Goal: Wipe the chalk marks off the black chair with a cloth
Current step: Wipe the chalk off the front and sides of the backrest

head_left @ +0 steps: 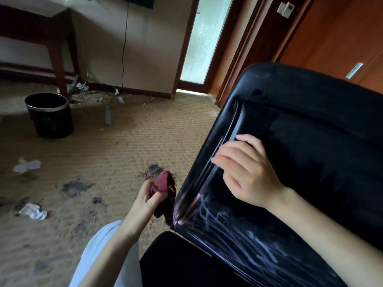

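Dark red cloth (163,190), bunched up, is gripped in the left hand (148,200), fingers curled round it just beside the edge of the black padded leather chair (306,129), seemingly ready to wipe. Pale chalk marks (234,226) streak the nearer part of the seat. Resting flat on the seat, fingers loosely spread and holding nothing, the right hand (246,170) probably steadies the chair.

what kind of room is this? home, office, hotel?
Probably a hotel or guest room, untidy. Cues: patterned tan carpet littered with crumpled white paper scraps, a round black waste bin with a metal rim beside a dark wooden desk, and reddish wood-panelled doors by a frosted glass panel.
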{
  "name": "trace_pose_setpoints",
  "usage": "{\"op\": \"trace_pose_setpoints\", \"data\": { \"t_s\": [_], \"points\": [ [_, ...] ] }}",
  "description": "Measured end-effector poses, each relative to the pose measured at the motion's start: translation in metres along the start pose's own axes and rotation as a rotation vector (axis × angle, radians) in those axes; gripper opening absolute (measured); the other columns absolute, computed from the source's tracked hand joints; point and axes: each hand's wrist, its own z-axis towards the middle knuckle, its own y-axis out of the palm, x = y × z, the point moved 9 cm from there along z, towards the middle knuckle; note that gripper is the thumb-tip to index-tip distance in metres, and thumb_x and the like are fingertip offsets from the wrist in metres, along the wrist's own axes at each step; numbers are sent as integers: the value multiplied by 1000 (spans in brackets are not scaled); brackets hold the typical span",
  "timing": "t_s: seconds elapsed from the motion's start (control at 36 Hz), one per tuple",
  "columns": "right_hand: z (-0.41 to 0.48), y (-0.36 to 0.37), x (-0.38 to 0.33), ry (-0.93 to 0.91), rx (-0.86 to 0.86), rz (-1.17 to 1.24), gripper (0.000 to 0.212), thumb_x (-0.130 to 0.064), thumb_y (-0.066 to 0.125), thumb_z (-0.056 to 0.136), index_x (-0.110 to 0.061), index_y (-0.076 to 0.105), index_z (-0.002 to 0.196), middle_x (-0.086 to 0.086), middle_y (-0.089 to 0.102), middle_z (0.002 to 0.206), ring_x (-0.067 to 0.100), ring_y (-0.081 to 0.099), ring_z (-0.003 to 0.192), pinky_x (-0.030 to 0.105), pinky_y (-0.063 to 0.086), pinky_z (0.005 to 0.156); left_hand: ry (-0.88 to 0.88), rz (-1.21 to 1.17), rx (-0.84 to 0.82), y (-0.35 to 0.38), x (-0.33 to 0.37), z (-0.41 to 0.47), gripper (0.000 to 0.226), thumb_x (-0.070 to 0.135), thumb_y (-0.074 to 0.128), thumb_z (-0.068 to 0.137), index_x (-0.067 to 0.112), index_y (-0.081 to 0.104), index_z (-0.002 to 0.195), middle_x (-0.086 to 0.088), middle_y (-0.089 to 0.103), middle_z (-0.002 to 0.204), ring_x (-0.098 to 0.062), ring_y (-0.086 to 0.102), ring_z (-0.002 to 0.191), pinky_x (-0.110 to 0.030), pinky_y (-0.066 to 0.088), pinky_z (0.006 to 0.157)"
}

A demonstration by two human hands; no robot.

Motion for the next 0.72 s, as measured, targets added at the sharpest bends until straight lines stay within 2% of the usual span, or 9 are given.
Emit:
{"op": "trace_pose_setpoints", "data": {
  "t_s": [0.06,0.08,0.11,0.14,0.25,0.36,0.47,0.58,0.72],
  "points": [
    [-9,4,-11,-15,-35,41,25,2,50,81,-5,73,85,7,68,87,25,64,88,42,43,96,-64,-6,-59,4,-8,5,41,39,54,71,6,53,95,-22,54,76,-17,49,64,-33,49,63],
    [-14,6,-16,-23,-56,53,24,1,50,82,-6,73,86,7,68,87,25,64,88,42,44,95,-91,-33,-73,7,-14,9,26,30,50,81,6,55,89,-22,55,75,-22,48,66,-61,50,74],
    [-18,9,-20,-26,-76,62,24,-1,49,82,-6,72,86,7,68,88,25,64,88,42,44,94,-94,-59,-52,5,-18,12,19,21,46,89,6,56,83,-18,56,73,-25,47,65,-41,30,63],
    [-23,12,-23,-24,-91,70,24,-2,49,83,-6,72,87,7,68,89,25,64,89,42,44,94,-98,-69,23,-1,-21,13,21,15,43,93,4,57,81,-15,56,72,-24,47,64,-34,44,64],
    [-33,9,-21,29,-69,71,27,-3,46,85,-5,73,87,7,68,89,24,63,88,41,43,94,71,93,324,-29,-7,6,12,9,55,93,-3,56,93,-9,56,73,-20,49,63,-18,39,45],
    [-36,-2,-3,100,-2,28,26,-1,49,82,-5,74,85,7,69,90,23,62,90,42,42,95,371,285,421,-18,39,-5,9,12,63,88,14,54,87,-8,55,81,-15,54,67,-21,45,56],
    [-28,-10,14,150,54,-26,24,1,51,80,-5,74,85,7,69,91,26,63,88,46,42,92,786,416,335,48,99,-25,18,14,63,84,19,56,99,12,50,96,6,46,94,-10,36,86],
    [-27,-12,24,168,54,-45,22,2,53,80,-4,73,86,8,69,92,30,64,86,45,42,91,1038,489,273,93,106,-33,27,9,64,86,13,55,111,-2,54,118,-19,53,106,-26,38,96],
    [-32,-5,18,160,42,-31,24,-1,51,80,-6,74,86,8,69,94,26,61,93,47,41,96,1155,628,297,93,80,-38,30,9,62,87,15,58,115,-1,53,119,-24,51,107,-31,37,100]
  ]
}}
